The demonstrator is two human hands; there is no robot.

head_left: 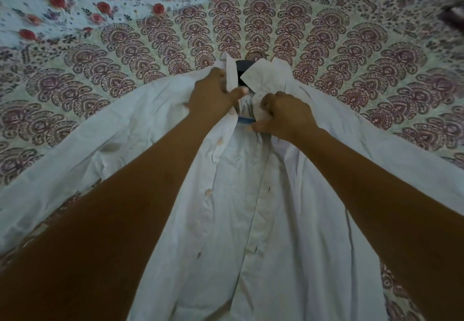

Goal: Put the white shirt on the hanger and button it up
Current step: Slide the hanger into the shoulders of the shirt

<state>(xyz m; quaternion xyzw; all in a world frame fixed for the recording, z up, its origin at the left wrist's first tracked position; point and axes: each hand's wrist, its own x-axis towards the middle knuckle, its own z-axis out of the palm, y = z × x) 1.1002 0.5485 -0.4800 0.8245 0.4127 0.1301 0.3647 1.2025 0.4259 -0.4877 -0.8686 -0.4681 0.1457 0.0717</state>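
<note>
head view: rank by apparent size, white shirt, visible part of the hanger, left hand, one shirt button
1. white shirt, by far the largest.
2. left hand.
3. hanger, only a dark part shows at the collar, so its true size is hidden.
4. shirt button, smallest.

White cotton button-up shirt (251, 220) spread flat on patterned bedsheet (326, 44), collar far, hem near. Dark plastic hanger (242, 69) inside collar opening. Left hand (213, 94) on left collar side, right hand (286, 117) on right, placket between.
</note>
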